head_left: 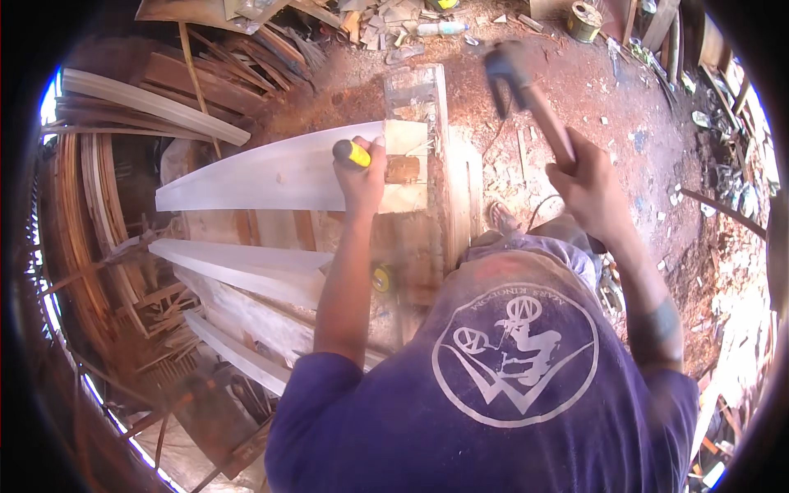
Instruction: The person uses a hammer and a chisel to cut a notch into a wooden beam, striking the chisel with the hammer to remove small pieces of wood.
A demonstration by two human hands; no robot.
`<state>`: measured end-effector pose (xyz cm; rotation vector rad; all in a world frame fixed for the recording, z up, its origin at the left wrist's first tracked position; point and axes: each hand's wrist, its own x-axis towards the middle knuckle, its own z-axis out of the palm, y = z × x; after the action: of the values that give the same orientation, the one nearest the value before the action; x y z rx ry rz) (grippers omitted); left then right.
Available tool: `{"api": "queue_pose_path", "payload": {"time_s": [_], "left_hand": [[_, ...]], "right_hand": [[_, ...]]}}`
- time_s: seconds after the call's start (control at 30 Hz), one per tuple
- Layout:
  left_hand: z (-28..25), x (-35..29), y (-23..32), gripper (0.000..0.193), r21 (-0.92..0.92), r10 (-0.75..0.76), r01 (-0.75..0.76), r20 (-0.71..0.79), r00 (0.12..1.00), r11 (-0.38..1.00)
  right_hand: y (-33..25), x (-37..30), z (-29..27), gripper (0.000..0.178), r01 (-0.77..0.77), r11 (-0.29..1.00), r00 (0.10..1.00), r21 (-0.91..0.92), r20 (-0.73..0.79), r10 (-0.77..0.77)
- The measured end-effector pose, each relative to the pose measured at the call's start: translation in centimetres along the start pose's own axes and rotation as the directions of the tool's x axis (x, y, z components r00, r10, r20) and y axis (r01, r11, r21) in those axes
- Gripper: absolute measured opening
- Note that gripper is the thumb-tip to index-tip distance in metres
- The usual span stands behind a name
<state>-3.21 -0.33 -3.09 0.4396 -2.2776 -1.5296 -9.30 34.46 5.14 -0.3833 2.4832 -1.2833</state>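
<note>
My left hand (363, 185) is closed around the yellow and black handle of a chisel (354, 154). It stands over the right end of a long, pale, tapered board (255, 174), where a bare wood joint (404, 168) shows. The chisel's blade is hidden below my hand. Raised off to the right, my right hand (593, 185) grips the wooden handle of a claw hammer (549, 119). The hammer's dark head is slightly blurred and apart from the chisel. A second pale board (246, 259) lies nearer to me, roughly alongside the first.
Under the boards is a wooden workbench (462, 193). A small round yellow thing (381, 278), perhaps a tape measure, lies near my left forearm. Stacked timber (94, 222) fills the left side. Offcuts (386, 25), a bottle (442, 28) and a tin can (584, 21) lie beyond on the dirt floor.
</note>
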Motion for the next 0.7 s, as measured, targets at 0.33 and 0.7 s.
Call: {"api": "queue_pose_path", "payload": {"time_s": [0.33, 0.7], "left_hand": [[2.0, 5.2, 1.8, 0.03, -0.163, -0.233, 0.254, 0.137, 0.963, 0.953], [-1.7, -3.3, 6.3, 0.016, -0.209, 0.265, -0.274, -0.067, 0.962, 0.939]], "right_hand": [[3.5, -1.4, -0.5, 0.015, -0.275, 0.929, 0.954, 0.247, -0.053, 0.296], [9.5, -5.4, -0.6, 0.014, -0.411, 0.825, 0.868, 0.388, -0.109, 0.484]]}}
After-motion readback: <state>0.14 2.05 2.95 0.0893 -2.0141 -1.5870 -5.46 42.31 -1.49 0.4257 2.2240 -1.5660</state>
